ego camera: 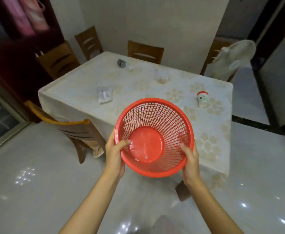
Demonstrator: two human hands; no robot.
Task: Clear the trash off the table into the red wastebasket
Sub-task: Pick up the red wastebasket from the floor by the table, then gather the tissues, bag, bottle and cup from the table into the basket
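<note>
Worktop [91, 76] under a pale flowered cloth fills the middle of the room, chairs tucked round it. Person stands off its near corner w/ the red wastebasket [155, 119] held up in the air in front of them, mouth tipped toward the camera, nothing much inside apart from a few pale flecks on the base.

Left hand [115, 154] has a closed grip on the rim at 8 o'clock, thumb hooked inside. Right hand [190, 159] is clamped on the rim at 4 o'clock, thumb inside too. Basket looks like thin lattice plastic: prob. light, a bit springy, not fragile. Rim is the sensible hold; one hand should do, freeing the other.

Trash, big to small: crumpled clear wrapper [104, 96] at 10 o'clock from the basket, soft and rustly, pinch anywhere. White paper cup w/ red rim [202, 99] lying on its side at 2 o'clock, light, crushable, may roll. Clear crumpled bit, maybe a plastic cup or bag, [162, 76] at 12, barely stands out from the cloth. Small dark bottle-like thing [121, 63] far at 11, w/ a tiny white scrap [131, 68] just beside it.

Hard to tell: whether the cup holds liquid, what the dark item is (blurred), anything behind the basket on the near worktop. Fan [231, 61] at far right is smeared.
</note>
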